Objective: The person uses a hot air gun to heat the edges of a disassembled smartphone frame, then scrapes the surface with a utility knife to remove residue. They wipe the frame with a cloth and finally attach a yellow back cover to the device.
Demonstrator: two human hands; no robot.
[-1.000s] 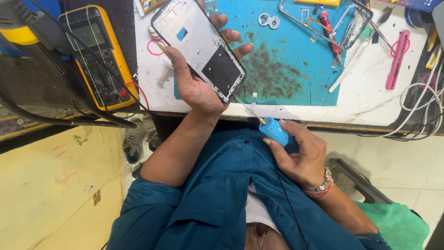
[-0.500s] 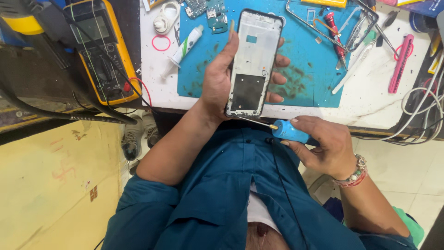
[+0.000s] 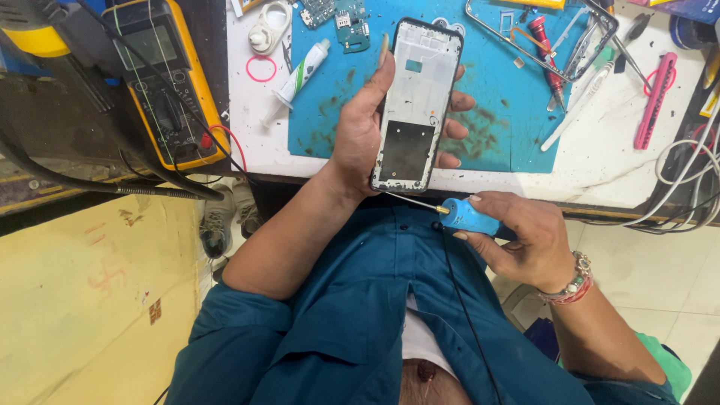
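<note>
Phone frame upright, lengthwise away.

White-and-black phone frame, blue screwdriver handle, stained teal mat, yellow multimeter, pink tweezers.

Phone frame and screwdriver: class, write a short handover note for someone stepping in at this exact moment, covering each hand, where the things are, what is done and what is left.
Left hand: holds the phone frame upright over the blue mat, inner side showing.
Right hand: grips the blue screwdriver, tip at the frame's bottom edge.
Done: the frame is stripped; circuit boards lie on the mat, a second frame beside them.
Left: contact at the tip cannot be told; judge the bottom edge yourself.
</note>
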